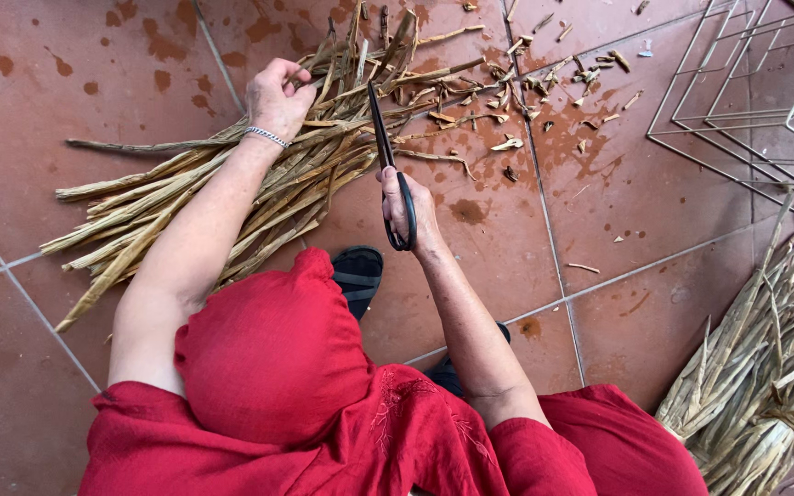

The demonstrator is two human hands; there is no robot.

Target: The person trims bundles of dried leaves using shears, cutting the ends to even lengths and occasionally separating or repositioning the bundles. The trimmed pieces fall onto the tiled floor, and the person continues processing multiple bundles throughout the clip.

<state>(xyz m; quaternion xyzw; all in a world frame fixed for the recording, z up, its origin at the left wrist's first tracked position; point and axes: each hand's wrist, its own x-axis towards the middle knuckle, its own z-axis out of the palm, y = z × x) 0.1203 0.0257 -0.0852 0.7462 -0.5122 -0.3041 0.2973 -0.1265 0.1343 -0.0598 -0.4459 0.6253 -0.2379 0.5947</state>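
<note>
Dried reeds (pixel 232 193) lie heaped on the tiled floor (pixel 526 230); my left hand (pixel 276 96) grips their stalks near the far ends, my right hand (pixel 408 209) holds black scissors (pixel 386 156) beside them.

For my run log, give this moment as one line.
left hand: grips dried tan stalk bundle | right hand: holds black scissors at stalks | floor: red tiles

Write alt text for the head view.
A person's left hand grips a pile of dried stalks on a red tile floor, while the right hand holds black scissors. A tied bundle lies right.
</note>
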